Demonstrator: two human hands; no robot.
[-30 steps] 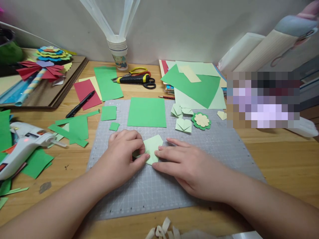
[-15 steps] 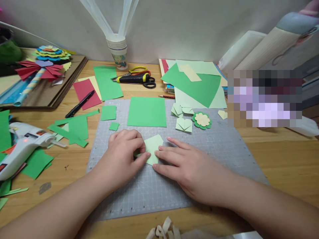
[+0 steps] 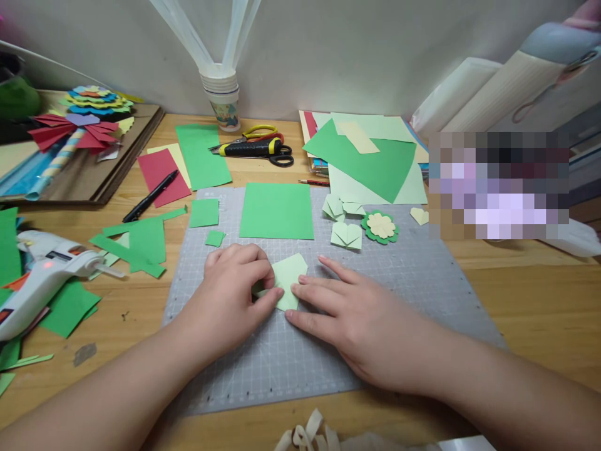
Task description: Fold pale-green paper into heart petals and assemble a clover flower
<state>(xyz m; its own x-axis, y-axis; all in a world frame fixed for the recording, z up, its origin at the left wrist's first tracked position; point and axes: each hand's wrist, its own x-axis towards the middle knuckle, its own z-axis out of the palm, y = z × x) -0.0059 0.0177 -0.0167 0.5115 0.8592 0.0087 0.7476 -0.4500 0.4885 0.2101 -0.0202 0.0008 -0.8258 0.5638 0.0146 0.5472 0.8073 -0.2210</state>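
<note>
Pale paper (image 3: 288,274) lies between left hand (image 3: 237,285), pinching it, and outspread right hand (image 3: 359,310)

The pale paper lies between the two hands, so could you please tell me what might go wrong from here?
The pale paper might slip or crease askew, since the right hand meets its right edge with fingertips only, opposite the left hand. The glue gun shows a red light, so it may be hot and could mark the green scraps beside it.
</note>
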